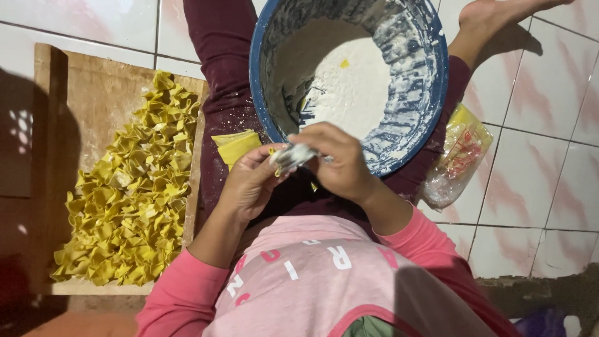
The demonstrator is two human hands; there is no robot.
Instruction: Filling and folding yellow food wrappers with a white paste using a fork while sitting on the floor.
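- At the centre of the frame, just below the rim of the blue basin (pixel 440 93), the two hands meet over the person's lap and share one small thing: a spoon (pixel 293 156) smeared with white paste.
- The spoon lies between the hands, its long axis running nearly level, left to right across the picture, its pale end pointing toward the left hand (pixel 249 181) and its handle end disappearing under the right hand (pixel 340 162).
- The right hand's fingers are curled together and pinched on the spoon from the right side; that hand covers most of it.
- The left hand's fingers are bent around a yellow wrapper (pixel 275 163), of which only a small edge shows by the thumb; the spoon's end touches or sits just over it, and I cannot tell which.
- Both hands are equally near the spoon; it sits on the right-hand side of the left palm.
- A small stack of flat yellow wrappers (pixel 236 145) rests on the dark red trouser leg just left of the hands.
- At the left of the frame, a wooden board (pixel 93 93) carries a heap of folded yellow dumplings (pixel 134 200).
- A plastic bag (pixel 455 162) lies on the tiled floor (pixel 549 125) at right.
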